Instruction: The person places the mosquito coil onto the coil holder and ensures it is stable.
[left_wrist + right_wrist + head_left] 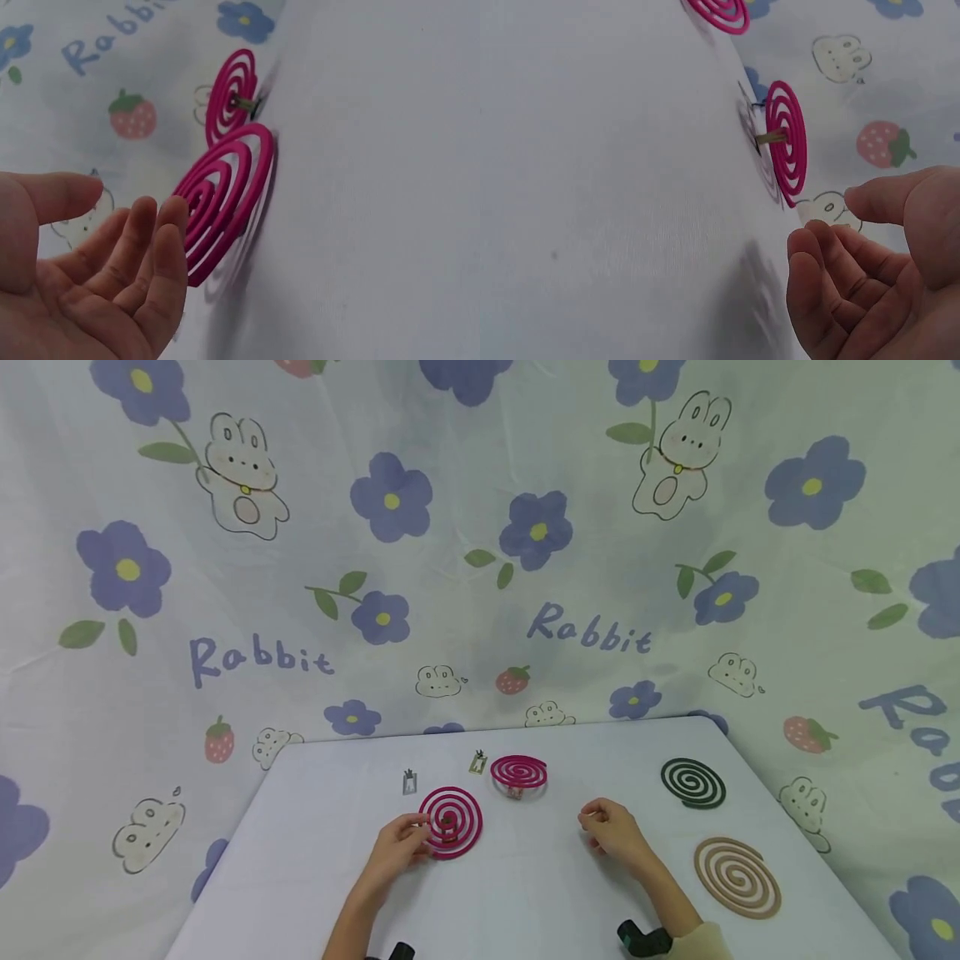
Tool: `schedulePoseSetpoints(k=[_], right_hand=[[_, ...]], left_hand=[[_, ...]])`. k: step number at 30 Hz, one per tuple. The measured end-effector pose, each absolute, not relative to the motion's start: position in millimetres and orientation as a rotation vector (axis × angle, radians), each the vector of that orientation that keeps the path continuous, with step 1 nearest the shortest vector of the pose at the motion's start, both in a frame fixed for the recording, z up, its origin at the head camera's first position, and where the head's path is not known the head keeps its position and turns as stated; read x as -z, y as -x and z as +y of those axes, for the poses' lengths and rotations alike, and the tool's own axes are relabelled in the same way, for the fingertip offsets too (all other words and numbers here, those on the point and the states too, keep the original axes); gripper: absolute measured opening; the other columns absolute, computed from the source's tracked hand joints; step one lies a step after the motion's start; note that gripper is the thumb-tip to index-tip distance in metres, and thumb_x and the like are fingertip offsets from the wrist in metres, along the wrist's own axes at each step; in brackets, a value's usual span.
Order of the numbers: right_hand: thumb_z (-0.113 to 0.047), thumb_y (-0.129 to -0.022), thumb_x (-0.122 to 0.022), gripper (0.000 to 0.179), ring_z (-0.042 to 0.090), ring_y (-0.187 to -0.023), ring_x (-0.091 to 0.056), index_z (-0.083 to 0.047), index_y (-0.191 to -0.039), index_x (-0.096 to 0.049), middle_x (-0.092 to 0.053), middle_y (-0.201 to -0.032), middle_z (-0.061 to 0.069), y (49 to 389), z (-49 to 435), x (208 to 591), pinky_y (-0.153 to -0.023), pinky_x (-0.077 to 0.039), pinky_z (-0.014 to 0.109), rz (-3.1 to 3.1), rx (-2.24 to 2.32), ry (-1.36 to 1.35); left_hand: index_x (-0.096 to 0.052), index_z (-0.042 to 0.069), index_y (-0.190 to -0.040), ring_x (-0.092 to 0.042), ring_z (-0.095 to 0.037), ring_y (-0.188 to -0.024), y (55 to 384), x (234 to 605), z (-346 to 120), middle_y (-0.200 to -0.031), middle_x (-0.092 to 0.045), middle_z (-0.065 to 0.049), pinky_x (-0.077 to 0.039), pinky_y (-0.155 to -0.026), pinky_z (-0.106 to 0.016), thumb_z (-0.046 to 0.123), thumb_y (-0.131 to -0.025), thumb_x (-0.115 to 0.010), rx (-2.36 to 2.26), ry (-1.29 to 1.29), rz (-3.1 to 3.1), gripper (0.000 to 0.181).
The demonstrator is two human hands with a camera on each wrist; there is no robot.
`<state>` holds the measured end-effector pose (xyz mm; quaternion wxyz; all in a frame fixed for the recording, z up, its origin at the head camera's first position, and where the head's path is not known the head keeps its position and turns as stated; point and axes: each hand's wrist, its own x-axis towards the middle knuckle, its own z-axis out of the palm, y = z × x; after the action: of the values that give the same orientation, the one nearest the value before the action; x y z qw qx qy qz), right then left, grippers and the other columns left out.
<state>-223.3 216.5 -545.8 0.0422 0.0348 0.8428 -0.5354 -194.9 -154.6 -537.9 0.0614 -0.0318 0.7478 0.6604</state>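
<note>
In the head view my left hand (pixel 397 846) is at the left edge of the nearer magenta mosquito coil (pixel 478 823), its fingertips overlapping the outer ring. The left wrist view has these fingers loosely bent beside that coil (pixel 259 154), thumb apart. The coil sits slightly raised above the table, with part of a small metal stand (pixel 448 837) visible through its rings. Behind it, a second magenta coil (pixel 519 760) is held up on a little stand (pixel 515 792). My right hand (pixel 613 833) hovers over the table right of both coils, fingers relaxed and holding nothing.
Two small metal coil stands, one silver (pixel 409 782) and one gold (pixel 477 764), lie toward the back left. On the right are a dark green coil (pixel 693 782) and a tan coil (pixel 738 877). A printed rabbit curtain (pixel 465 602) hangs behind the white table (pixel 300 827).
</note>
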Motion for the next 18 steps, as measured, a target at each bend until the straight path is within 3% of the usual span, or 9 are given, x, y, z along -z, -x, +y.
schedulePoseSetpoints(k=[18], right_hand=[[-0.017, -0.095, -0.062, 0.034, 0.024, -0.065, -0.062, 0.004, -0.121, -0.055, -0.063, -0.087, 0.014, 237, 283, 539, -0.053, -0.051, 0.033, 2.703, 1.522, -0.181]], left_hand=[[-0.053, -0.011, -0.125, -0.066, -0.031, -0.086, 215, 536, -110, -0.101, -0.065, -0.023, -0.056, -0.077, -0.042, 0.012, -0.097, -0.058, -1.988, -0.114, 2.176, 0.036]])
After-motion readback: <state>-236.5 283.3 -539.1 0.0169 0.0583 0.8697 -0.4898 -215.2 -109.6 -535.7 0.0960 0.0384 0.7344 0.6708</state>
